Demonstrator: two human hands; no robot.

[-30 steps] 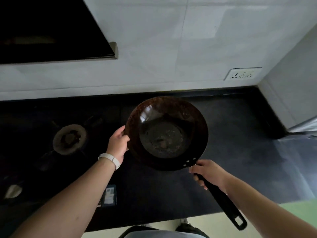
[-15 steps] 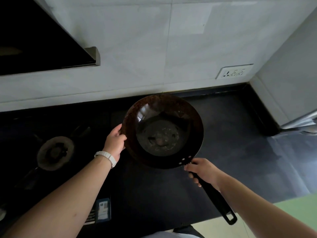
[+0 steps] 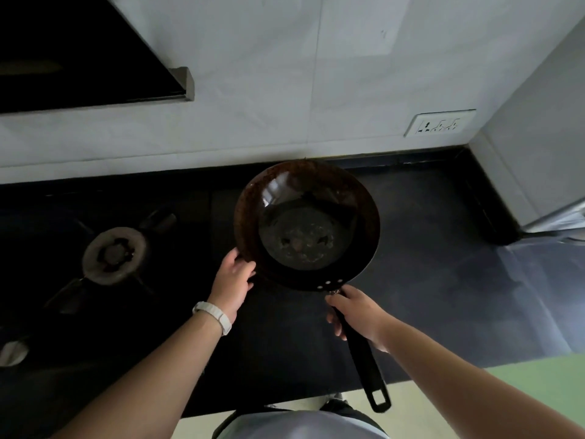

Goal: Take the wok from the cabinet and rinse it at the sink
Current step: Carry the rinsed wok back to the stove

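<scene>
A dark, rusty-rimmed wok (image 3: 305, 226) hangs above the black counter, its bowl facing up and tipped slightly toward me, with residue in its flat bottom. My right hand (image 3: 356, 313) is wrapped around its long black handle (image 3: 364, 365) just below the rivets. My left hand (image 3: 232, 280), with a white band on the wrist, grips the wok's rim at the lower left. No sink or cabinet shows in the head view.
A gas burner (image 3: 114, 255) sits in the black hob to the left, under a dark range hood (image 3: 79, 49). A white wall socket (image 3: 438, 123) is at the back right. The black counter (image 3: 443, 264) runs right to a grey wall corner (image 3: 522, 153).
Both hands have kept their hold on the wok. The view swung first left, then back right, and the wok sits slightly higher against the back wall.
</scene>
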